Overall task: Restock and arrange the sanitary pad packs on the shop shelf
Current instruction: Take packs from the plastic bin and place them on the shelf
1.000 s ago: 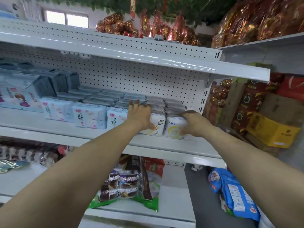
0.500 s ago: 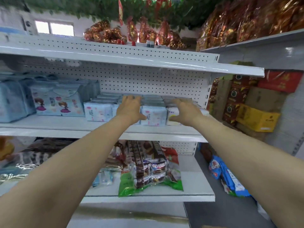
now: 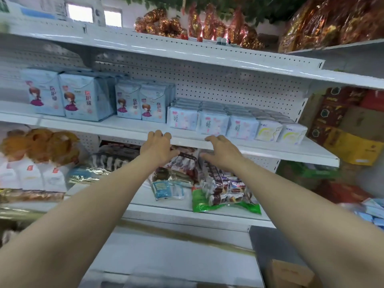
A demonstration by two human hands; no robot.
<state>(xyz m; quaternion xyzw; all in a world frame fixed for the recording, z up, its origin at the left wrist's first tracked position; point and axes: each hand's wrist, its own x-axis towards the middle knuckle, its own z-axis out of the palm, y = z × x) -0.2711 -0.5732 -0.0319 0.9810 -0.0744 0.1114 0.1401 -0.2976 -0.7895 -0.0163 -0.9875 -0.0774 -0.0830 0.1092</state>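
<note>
At centre frame, your left hand (image 3: 158,149) and right hand (image 3: 223,153) hover before the front lip of the shelf (image 3: 128,126). Both are empty with loose fingers, and it is unclear whether they touch the lip. Right of centre on that shelf, small sanitary pad packs (image 3: 214,124) stand in a row, their pink lettering too blurred to read. Left of them, tall blue packs (image 3: 87,98) show a cartoon girl and red "医护级".

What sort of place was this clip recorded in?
Most likely a small grocery or convenience shop: white pegboard-backed shelving, sanitary pad packs faced out in rows, bagged snacks on the shelf below, and red-gold wrapped goods on top.
</note>
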